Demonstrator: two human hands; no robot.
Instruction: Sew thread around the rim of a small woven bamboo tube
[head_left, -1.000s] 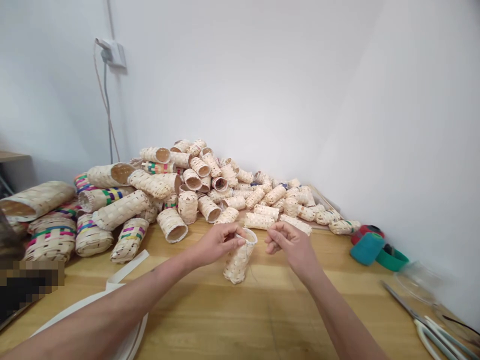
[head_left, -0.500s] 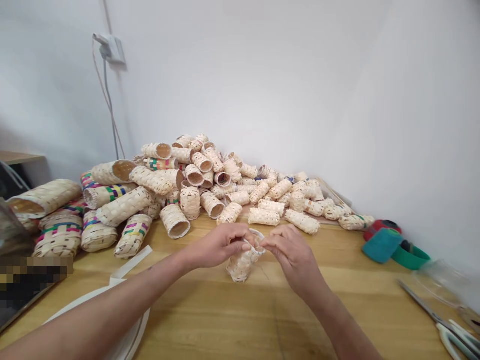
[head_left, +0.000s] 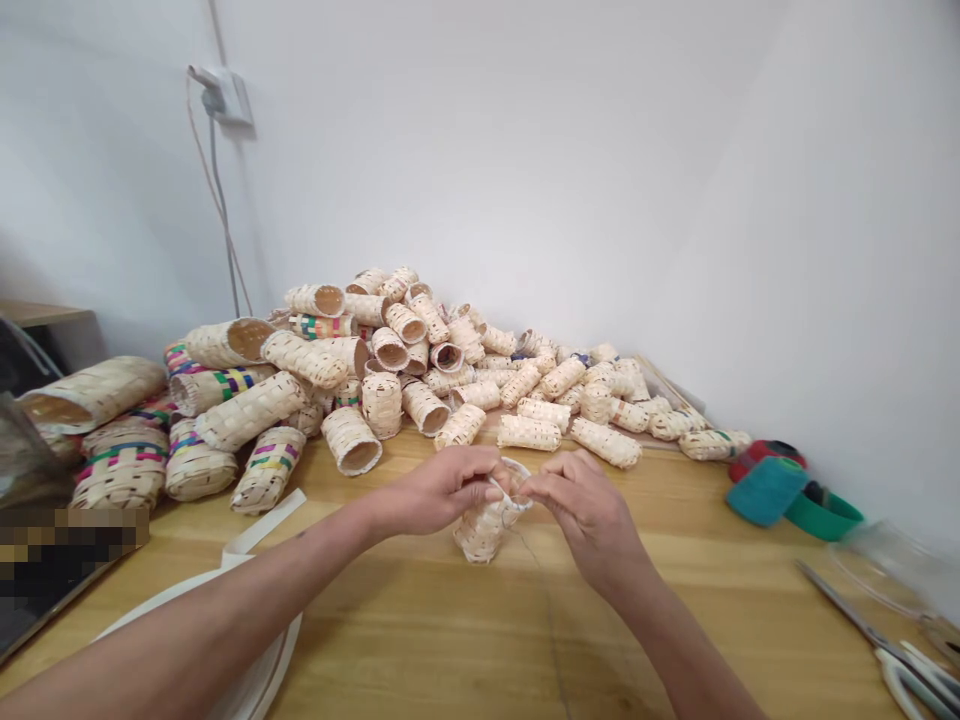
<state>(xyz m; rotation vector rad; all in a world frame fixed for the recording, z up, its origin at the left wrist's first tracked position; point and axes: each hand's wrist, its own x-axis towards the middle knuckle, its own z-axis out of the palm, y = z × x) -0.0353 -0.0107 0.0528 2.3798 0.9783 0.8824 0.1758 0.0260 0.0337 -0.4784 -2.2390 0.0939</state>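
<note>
A small woven basket of pale strips stands tilted on the table between my hands, its white-edged mouth facing up and toward the right. My left hand grips its rim on the left, thumb outside and fingers over the edge. At the right side of the mouth, my right hand is closed in a pinch by the rim; what sits between its fingertips is too small to make out. A thin dark thread runs from the basket's rim down across the table toward me.
Many woven baskets lie heaped along the wall, some with coloured bands. A roll of white strip lies under my left forearm. To the right are thread spools, a green ring and scissors. A dark flat object lies left.
My hands and the basket stay almost in place. The thread shows more clearly now, in a loop by the rim and along the table. The view has shifted very slightly.
</note>
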